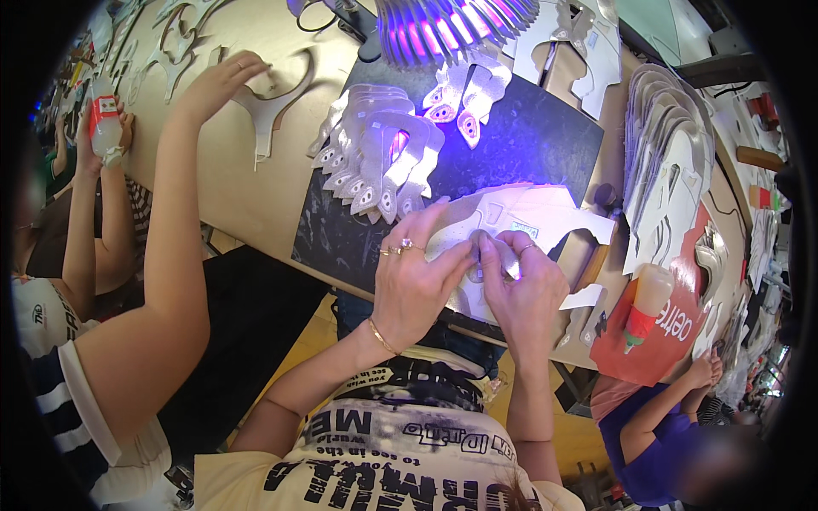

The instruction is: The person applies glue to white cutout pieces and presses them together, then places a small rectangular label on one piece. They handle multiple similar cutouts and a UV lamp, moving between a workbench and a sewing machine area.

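In the head view, my only one, I have both bare hands over the white panel, which lies at the near edge of the black board, partly overhanging it. The right hand has thumb and forefinger closed on a small silvery piece just above the panel. The left hand bears on the panel's left part, its thumb tip meeting the right thumb; whether it pinches the piece too, I cannot tell.

I judge this to be close fingertip work, so I would let the left hand steady the panel and leave fine placing to the right. I would check the piece's edge against the panel before pressing, then press evenly from one end, since a skewed start seems likely to crease thin material. The overhang could tip under force, so I would press over the board. I would also keep my left elbow in, with a co-worker's arm reaching past on that side, and leave the silvery stack undisturbed.
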Action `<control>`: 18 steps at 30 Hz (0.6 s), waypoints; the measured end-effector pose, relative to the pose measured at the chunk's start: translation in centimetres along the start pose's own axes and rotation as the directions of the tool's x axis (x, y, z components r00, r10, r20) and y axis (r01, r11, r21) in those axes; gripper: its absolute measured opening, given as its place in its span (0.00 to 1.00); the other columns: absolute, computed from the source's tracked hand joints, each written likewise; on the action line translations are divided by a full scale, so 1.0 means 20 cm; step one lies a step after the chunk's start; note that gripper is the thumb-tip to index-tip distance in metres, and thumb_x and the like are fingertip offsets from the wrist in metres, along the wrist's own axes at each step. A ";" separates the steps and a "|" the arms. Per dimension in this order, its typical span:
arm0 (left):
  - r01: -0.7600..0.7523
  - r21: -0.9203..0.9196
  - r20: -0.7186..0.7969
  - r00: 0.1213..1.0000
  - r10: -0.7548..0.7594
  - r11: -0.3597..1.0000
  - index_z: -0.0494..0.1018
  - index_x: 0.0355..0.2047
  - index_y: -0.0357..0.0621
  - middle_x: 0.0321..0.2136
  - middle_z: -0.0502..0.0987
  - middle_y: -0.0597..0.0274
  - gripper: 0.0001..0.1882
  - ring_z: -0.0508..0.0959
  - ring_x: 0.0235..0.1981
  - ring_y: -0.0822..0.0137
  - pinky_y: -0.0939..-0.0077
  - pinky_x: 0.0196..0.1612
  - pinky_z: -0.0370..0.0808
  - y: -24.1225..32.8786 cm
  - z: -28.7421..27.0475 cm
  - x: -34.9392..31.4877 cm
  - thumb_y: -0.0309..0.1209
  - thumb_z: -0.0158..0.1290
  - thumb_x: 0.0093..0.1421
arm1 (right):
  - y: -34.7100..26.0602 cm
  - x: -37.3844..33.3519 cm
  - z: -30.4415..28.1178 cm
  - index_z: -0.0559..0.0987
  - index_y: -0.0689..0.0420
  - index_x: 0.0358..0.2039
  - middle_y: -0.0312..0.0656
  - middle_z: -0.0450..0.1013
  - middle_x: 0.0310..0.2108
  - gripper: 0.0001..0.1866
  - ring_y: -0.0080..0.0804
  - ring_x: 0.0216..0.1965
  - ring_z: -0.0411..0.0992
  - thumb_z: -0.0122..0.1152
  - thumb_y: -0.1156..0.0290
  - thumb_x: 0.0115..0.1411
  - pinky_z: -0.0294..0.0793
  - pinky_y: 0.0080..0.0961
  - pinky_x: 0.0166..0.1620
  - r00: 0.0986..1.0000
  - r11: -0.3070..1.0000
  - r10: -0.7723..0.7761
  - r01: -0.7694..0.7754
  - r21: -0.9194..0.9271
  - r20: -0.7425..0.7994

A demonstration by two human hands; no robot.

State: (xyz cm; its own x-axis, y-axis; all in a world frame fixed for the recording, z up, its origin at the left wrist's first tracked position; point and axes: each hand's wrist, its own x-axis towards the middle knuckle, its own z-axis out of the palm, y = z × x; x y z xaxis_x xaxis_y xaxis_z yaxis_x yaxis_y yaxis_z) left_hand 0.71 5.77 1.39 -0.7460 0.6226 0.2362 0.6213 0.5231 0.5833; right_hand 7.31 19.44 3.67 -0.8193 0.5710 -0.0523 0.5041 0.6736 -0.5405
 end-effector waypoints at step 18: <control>-0.109 0.189 0.083 0.992 0.095 0.976 0.79 0.44 0.50 0.58 0.70 0.59 0.18 0.68 0.56 0.55 0.62 0.52 0.68 -0.01 0.02 -0.01 0.37 0.64 0.53 | 0.06 -0.06 0.08 0.80 0.51 0.30 0.34 0.76 0.25 0.07 0.32 0.26 0.74 0.67 0.64 0.57 0.63 0.31 0.28 0.961 0.987 -0.159 0.151 -0.050 -0.224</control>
State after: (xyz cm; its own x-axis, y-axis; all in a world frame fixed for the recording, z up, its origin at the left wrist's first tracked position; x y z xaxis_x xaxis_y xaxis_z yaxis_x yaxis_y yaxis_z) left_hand 0.79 5.76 0.93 -0.6610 0.7158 0.2251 0.7333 0.5524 0.3964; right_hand 8.42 18.86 1.71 -0.8064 0.5474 0.2239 0.3871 0.7747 -0.5000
